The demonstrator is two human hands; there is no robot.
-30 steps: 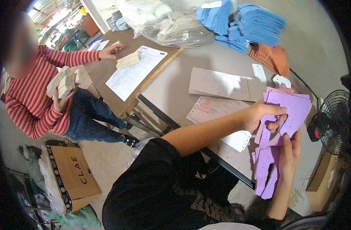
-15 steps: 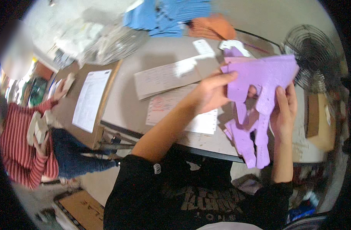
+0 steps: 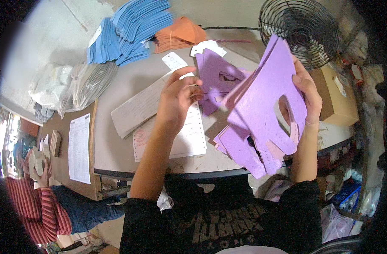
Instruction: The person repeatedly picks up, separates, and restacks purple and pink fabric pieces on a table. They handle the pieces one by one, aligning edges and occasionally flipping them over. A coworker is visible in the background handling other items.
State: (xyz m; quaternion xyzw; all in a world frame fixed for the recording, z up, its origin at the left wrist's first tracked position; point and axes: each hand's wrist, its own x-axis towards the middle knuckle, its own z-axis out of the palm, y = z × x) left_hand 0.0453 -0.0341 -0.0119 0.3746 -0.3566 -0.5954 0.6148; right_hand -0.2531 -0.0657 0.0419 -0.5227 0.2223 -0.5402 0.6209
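Observation:
My right hand [image 3: 307, 91] grips the right edge of a stack of purple cut pieces [image 3: 265, 101]. They look like leather or a similar sheet, with a long oval opening and strap-like ends, and are held tilted above the table's front. My left hand [image 3: 178, 95] is raised to the left of the stack, slightly blurred, with fingers partly bent and apart and nothing in them. Behind, on the table, lie more purple pieces [image 3: 212, 78] with a slot in them. Other purple strips [image 3: 240, 148] show below the held stack; whether they belong to it I cannot tell.
Blue pieces [image 3: 136, 29] and orange pieces [image 3: 181, 34] lie stacked along the back. A folded grey-white card strip [image 3: 136, 108] and a printed sheet [image 3: 189, 135] are left of centre. A fan [image 3: 301, 31] and cardboard box [image 3: 339, 99] stand right. At left, a striped-sleeved person handles pale blocks.
My left hand has let go of the purple pieces and moved left of them. My right hand keeps hold, and the stack has tilted. The whole view has swung to the right.

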